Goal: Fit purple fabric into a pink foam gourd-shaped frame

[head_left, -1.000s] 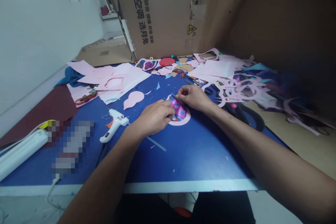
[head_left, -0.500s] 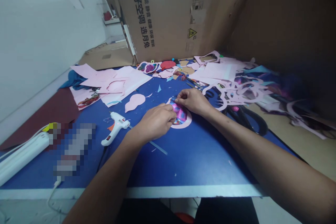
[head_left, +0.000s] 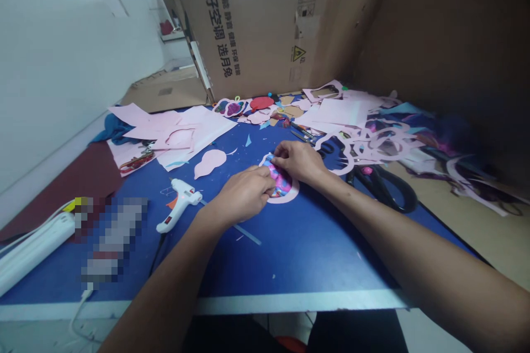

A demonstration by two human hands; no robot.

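A pink paper cutout with a shiny magenta-and-blue patterned piece (head_left: 280,181) on it lies on the blue table (head_left: 290,253). My left hand (head_left: 244,194) rests at its near left edge, fingers curled and pressing on the patterned piece. My right hand (head_left: 297,160) is at its far side, fingertips pinched on the piece's upper edge. Both hands touch the same cutout, and part of it is hidden under my fingers.
A white glue gun (head_left: 179,205) lies left of my left hand, beside a pink gourd-shaped cutout (head_left: 210,161). Black scissors (head_left: 383,185) lie to the right. Pink paper sheets (head_left: 182,129) and scraps (head_left: 372,140) cover the far side. A cardboard box (head_left: 256,22) stands behind. A white power strip (head_left: 33,245) sits at the left.
Both hands stay on the patterned piece; my right fingers have slid slightly down and left along its upper edge. The view has shifted a little.
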